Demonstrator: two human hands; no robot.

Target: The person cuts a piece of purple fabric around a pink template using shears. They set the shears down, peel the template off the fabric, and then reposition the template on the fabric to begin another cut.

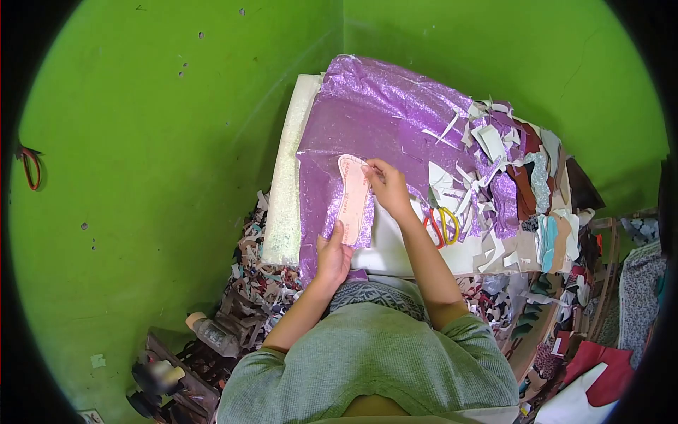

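Pink sole-shaped template (353,201), frame centre: my left hand (335,258) is gripping its lower end, my right hand (387,187) pinching its upper edge; a loosening grip could be skewing it against the purple glitter material (368,227).

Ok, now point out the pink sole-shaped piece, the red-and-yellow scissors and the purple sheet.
Pink sole-shaped piece (355,201): head view, middle of its flat face.
Red-and-yellow scissors (443,227): head view, on the handles.
Purple sheet (371,127): head view, bare upper part.
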